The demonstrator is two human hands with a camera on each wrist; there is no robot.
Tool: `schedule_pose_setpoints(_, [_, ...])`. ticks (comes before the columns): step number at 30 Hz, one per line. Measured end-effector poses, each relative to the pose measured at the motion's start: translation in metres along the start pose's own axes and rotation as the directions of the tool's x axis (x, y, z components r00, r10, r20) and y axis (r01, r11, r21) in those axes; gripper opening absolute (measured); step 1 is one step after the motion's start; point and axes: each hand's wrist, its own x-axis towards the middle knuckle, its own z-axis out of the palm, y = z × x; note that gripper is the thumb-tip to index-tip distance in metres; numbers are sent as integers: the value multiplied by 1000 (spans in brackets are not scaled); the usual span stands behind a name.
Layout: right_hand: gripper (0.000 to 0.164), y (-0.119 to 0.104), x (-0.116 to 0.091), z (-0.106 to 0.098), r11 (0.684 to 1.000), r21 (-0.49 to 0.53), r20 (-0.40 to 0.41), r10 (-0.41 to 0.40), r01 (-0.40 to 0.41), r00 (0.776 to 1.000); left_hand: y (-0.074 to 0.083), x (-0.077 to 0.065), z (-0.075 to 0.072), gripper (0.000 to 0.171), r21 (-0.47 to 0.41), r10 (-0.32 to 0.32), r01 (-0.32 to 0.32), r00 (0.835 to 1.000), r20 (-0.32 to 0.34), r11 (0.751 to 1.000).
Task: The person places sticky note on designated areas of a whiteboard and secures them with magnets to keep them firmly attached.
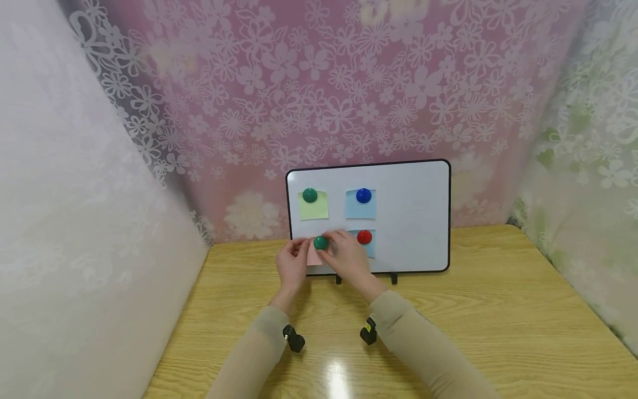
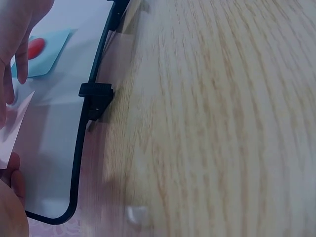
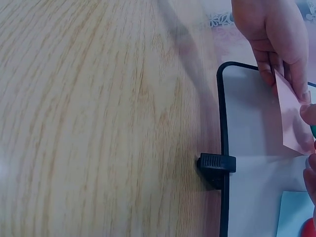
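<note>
A pink sticky note (image 1: 313,257) lies against the lower left of a whiteboard (image 1: 411,221). My left hand (image 1: 292,265) pinches its left edge, as the right wrist view shows, where the note (image 3: 292,118) stands slightly off the board. Between the thumb and fingers of my right hand (image 1: 350,259) is a round green magnet (image 1: 320,243), held over the upper part of the pink note. Whether the magnet touches the board is hidden. Just right of that hand, a red magnet (image 1: 364,237) sits on a blue note (image 1: 371,250), partly covered by the hand.
Higher on the board, another green magnet (image 1: 310,195) holds a light green note (image 1: 314,210), and a blue magnet (image 1: 364,195) holds a blue note (image 1: 360,211). Black feet (image 1: 394,279) support the board on a wooden table (image 1: 498,310). Flowered curtains (image 1: 339,83) hang behind.
</note>
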Motion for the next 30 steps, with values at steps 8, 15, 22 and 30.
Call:
schedule_pose_setpoints(8, [40, -2, 2, 4, 999, -47, -12, -4, 3, 1000, 0, 0, -2, 14, 13, -4, 4, 1000, -7, 1000])
schedule_pose_setpoints(15, [38, -3, 3, 7, 997, -72, -9, 13, -14, 1000, -2, 0, -2, 13, 22, 5, -5, 1000, -21, 1000])
schedule_pose_setpoints(22, [38, -1, 3, 10, 996, -88, -7, 25, -25, 1000, -3, 1, -1, 14, 9, 2, -1, 1000, -22, 1000])
schedule_pose_setpoints(30, [38, -2, 4, 11, 996, -77, -19, 32, -34, 999, -2, 2, -1, 14, 11, 12, -12, 1000, -15, 1000])
